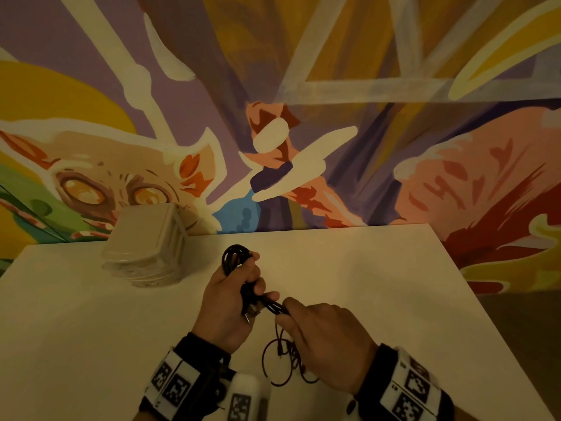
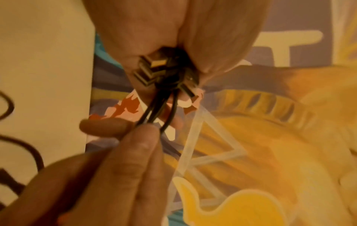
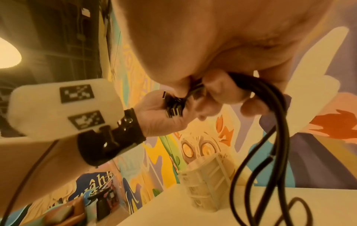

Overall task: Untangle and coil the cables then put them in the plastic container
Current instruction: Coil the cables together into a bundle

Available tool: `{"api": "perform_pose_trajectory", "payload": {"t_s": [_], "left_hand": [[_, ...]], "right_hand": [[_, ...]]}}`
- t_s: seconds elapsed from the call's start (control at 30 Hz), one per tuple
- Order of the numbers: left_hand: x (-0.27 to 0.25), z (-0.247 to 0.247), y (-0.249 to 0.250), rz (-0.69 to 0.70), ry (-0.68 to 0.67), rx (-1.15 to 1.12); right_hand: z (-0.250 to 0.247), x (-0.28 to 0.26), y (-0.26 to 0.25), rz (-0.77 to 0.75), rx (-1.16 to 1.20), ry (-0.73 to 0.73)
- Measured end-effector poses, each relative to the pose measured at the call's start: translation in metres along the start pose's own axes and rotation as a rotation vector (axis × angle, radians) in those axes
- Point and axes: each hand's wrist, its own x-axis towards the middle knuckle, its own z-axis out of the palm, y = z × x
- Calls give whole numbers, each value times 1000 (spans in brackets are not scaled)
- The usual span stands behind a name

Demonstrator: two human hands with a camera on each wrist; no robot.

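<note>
My left hand (image 1: 233, 294) grips a bundle of black cables above the white table (image 1: 91, 329); a coiled loop (image 1: 235, 258) sticks out past the fingers. Several metal USB plugs (image 2: 149, 68) (image 3: 172, 107) poke out of its fist. My right hand (image 1: 321, 329) pinches the black strands (image 1: 274, 308) (image 2: 154, 110) that run out of the left fist. More loose cable (image 1: 282, 363) (image 3: 270, 152) hangs from the right hand and lies in loops on the table. The clear plastic container (image 1: 145, 250) (image 3: 204, 182) stands with its lid on, at the back left, apart from both hands.
A painted mural wall (image 1: 303, 117) rises right behind the table's far edge. The table's right edge (image 1: 473, 302) runs diagonally close to my right wrist. Both wrists carry black straps with white marker blocks (image 1: 173, 384).
</note>
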Motion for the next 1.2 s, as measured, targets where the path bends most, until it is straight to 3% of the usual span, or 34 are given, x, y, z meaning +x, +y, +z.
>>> {"api": "perform_pose_trajectory", "payload": {"t_s": [0.13,0.2,0.27,0.33,0.5,0.7,0.93,1.1,1.2], "left_hand": [[5,-5,-2,-126,20,-259],[5,-5,-3,-104,20,-272],[5,-5,-6,4,50,-101],[5,-7,-10,117,71,166],[6,-19,-22,127,-9,489],[4,-23,-24,147,-159,685],[-3,-26,-27,124,-268,700],[-9,-30,-35,11,-361,634],[-15,-27,-42,-169,-376,478]], "right_hand": [[-4,0,-4,-24,-20,-16],[-5,2,-2,-47,-134,-30],[-9,4,-2,-16,-250,-77],[-9,6,0,-57,-343,-33],[-20,10,6,-161,-375,-7],[-26,18,14,-254,-18,16],[-28,28,15,-120,315,-7],[-27,31,15,-54,503,-108],[-30,33,13,-19,615,-149]]}}
